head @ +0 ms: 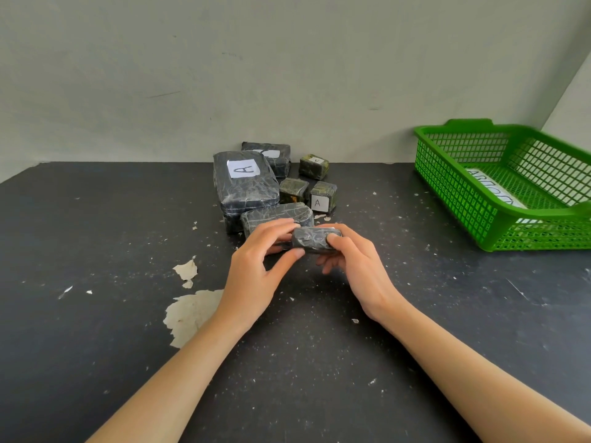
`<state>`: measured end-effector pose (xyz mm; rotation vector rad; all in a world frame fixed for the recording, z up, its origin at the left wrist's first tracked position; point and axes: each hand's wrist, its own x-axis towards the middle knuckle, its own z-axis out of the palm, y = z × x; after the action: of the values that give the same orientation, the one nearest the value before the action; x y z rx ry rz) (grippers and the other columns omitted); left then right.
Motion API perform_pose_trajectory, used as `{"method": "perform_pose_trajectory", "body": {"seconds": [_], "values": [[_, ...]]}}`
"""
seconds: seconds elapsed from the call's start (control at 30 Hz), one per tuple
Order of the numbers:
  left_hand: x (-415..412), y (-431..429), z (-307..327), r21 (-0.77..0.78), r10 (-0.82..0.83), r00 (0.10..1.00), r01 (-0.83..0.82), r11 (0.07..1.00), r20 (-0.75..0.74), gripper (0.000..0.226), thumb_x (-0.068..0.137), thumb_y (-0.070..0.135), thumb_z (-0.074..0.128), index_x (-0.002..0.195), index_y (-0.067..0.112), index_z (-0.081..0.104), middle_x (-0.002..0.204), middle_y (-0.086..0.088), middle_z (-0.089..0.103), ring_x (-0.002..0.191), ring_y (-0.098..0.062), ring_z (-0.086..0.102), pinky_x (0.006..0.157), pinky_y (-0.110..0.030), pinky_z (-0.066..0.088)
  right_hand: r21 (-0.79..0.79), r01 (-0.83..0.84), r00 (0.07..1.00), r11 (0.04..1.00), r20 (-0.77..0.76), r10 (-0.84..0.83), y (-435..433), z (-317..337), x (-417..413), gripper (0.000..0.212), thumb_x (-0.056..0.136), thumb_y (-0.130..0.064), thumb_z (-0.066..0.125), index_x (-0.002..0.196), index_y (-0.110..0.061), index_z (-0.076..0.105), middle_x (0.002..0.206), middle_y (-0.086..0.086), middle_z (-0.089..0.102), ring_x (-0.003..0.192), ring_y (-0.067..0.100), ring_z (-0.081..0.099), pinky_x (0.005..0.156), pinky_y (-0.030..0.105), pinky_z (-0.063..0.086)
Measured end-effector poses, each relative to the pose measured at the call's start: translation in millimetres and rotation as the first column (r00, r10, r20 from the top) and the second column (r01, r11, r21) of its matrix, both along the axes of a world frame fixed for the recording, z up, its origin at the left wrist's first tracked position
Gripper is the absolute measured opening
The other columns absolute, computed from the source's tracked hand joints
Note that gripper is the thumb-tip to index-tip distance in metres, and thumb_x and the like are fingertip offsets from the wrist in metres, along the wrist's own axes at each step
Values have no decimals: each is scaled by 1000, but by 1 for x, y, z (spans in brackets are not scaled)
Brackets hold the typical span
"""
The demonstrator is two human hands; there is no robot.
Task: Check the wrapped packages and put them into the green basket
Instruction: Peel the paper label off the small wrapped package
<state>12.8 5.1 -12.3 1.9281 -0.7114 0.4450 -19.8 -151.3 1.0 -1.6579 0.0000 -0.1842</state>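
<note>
A small dark wrapped package (315,239) is held just above the table between both hands: my left hand (256,270) grips its left end, my right hand (355,266) its right end. Behind it lies a flat grey package (276,215). A large dark package with a white "A" label (244,182) sits further back, on top of another one, with one more labelled package (271,153) against the wall. Three small greenish cube packages (323,195) stand to the right of them. The green basket (460,199) stands at the far right; a white paper sheet lies inside it.
The dark table top (415,314) has peeled pale patches (188,311) left of my left forearm. A grey wall runs along the table's back edge. A stretch of bare table separates the packages from the basket.
</note>
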Motion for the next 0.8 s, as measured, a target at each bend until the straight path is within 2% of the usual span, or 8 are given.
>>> {"method": "perform_pose_trajectory", "body": {"seconds": [0.1, 0.17, 0.3, 0.37, 0.47, 0.63, 0.73, 0.8], "values": [[-3, 0, 3, -32, -26, 999, 24, 999, -43, 50, 83, 14, 68, 125, 33, 49, 110, 14, 61, 101, 4, 60, 87, -7, 44, 72, 2, 1000, 997, -27, 0, 2, -1, 1, 20, 100, -20, 38, 102, -19, 59, 93, 5, 63, 64, 16, 59, 54, 28, 47], [-3, 1, 2, 14, -51, 998, 52, 999, -23, 54, 80, 13, 72, 125, 33, 49, 111, 20, 58, 99, 4, 60, 86, -6, 44, 119, 35, 999, 992, -46, -29, 1, -2, 2, 20, 100, -25, 40, 104, -14, 55, 89, 7, 62, 60, 22, 58, 48, 29, 44], [0, 1, 0, 50, -36, 999, 36, 998, -3, 57, 76, 14, 76, 126, 26, 53, 102, 20, 58, 89, 0, 60, 81, -6, 45, 48, 101, 994, 994, -47, -99, 1, -6, 5, 27, 97, -40, 42, 97, -15, 53, 80, 8, 61, 57, 26, 53, 43, 27, 39], [1, 1, -1, 39, -35, 999, 36, 999, -26, 56, 74, 16, 77, 126, 21, 56, 97, 20, 59, 85, -1, 61, 79, -7, 46, -18, 107, 994, 994, -10, -107, 3, -7, 3, 24, 92, -43, 49, 105, -23, 53, 89, 3, 63, 64, 15, 58, 51, 22, 43], [-1, 0, -2, 62, -48, 999, 49, 997, -13, 56, 71, 20, 79, 123, 20, 57, 94, 21, 59, 87, -1, 61, 79, -6, 46, -115, 153, 987, 982, 59, -147, 3, -8, -1, 40, 85, -36, 63, 121, -26, 47, 98, -20, 57, 84, -13, 57, 71, 8, 44], [-2, 0, -1, 73, -57, 998, 59, 996, -25, 56, 68, 23, 80, 119, 23, 57, 89, 21, 59, 87, 1, 62, 78, -6, 47, -197, 151, 984, 969, 127, -127, 0, -7, -1, 21, 84, -31, 66, 102, -25, 57, 93, -12, 63, 86, 4, 61, 75, 24, 51], [-1, 0, -1, 79, -54, 998, 56, 995, -29, 56, 68, 22, 80, 120, 19, 59, 89, 23, 58, 86, 5, 61, 78, -5, 46, -209, 136, 986, 968, 123, -112, 0, -7, -1, 20, 85, -30, 65, 102, -25, 56, 91, -13, 61, 83, 0, 60, 70, 16, 49], [-1, 0, -1, 62, -51, 998, 53, 997, -34, 56, 69, 20, 80, 120, 19, 59, 89, 20, 60, 86, 2, 62, 78, -6, 46, -175, 117, 990, 978, 103, -100, 0, -7, -1, 24, 85, -27, 66, 106, -23, 56, 94, -11, 62, 85, 1, 60, 73, 17, 49]]}}
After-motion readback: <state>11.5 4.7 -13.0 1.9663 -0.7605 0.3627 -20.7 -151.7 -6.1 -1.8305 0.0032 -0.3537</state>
